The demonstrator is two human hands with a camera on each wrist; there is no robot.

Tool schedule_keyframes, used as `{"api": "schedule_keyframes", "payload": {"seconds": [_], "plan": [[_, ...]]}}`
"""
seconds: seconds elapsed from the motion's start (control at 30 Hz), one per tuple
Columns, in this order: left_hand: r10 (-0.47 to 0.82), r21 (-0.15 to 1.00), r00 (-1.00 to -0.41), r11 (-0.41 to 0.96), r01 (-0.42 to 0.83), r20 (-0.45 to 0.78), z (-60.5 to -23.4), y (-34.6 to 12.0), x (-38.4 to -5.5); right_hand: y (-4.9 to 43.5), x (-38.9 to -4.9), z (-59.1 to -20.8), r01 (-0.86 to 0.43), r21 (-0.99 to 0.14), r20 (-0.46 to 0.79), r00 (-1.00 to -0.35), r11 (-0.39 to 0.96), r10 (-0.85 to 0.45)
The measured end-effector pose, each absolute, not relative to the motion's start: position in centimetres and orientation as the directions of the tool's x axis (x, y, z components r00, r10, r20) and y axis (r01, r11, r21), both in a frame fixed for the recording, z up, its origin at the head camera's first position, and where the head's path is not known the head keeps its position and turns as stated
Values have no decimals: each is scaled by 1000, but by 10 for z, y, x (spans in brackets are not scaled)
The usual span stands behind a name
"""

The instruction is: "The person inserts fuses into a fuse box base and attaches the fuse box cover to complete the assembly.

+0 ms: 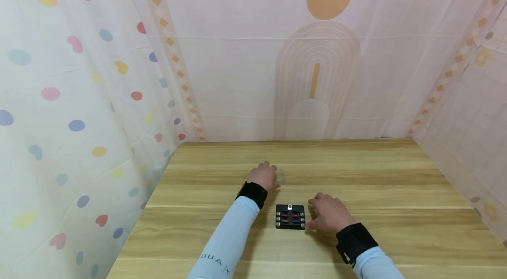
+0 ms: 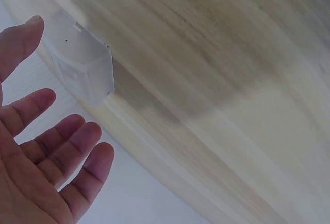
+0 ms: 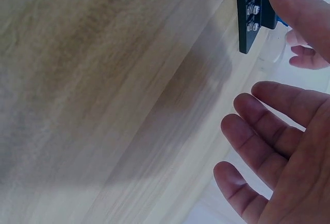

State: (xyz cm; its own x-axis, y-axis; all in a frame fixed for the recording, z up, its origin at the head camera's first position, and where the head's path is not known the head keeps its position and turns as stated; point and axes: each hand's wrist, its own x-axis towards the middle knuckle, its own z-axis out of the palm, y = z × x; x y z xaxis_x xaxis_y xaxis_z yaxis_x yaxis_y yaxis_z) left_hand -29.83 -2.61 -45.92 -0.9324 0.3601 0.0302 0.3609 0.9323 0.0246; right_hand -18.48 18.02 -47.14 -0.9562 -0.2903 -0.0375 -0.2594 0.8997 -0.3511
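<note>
A black fuse block (image 1: pixel 290 217) with red and blue blade fuses and metal screw terminals lies on the wooden table. Just right of it is my right hand (image 1: pixel 329 214), fingers loosely spread, the thumb at the block's near right corner; whether it touches cannot be told. In the right wrist view, the block's edge (image 3: pixel 247 33) shows its row of screws beside the thumb. Farther back, my left hand (image 1: pixel 264 176) is held with relaxed, parted fingers beside a clear plastic cover (image 2: pixel 85 67). That cover (image 1: pixel 281 177) is barely visible in the head view.
The wood-grain table (image 1: pixel 396 182) reaches back to a pale patterned curtain (image 1: pixel 237 72). A dotted curtain (image 1: pixel 79 94) hangs along the left side and another curtain (image 1: pixel 471 129) along the right.
</note>
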Motion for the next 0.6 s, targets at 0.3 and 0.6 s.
{"api": "schedule_keyframes", "payload": {"seconds": [0.3,0.6], "plan": [[354,18,-935,935,355,31,-465,-21,-300,183,-184,-473,-254,-351,-35,-958,901,-284],[373,-21,-927,928,372,37,-474,-23,-306,183,-183,-474,-276,-349,-15,-954,896,-300]]}}
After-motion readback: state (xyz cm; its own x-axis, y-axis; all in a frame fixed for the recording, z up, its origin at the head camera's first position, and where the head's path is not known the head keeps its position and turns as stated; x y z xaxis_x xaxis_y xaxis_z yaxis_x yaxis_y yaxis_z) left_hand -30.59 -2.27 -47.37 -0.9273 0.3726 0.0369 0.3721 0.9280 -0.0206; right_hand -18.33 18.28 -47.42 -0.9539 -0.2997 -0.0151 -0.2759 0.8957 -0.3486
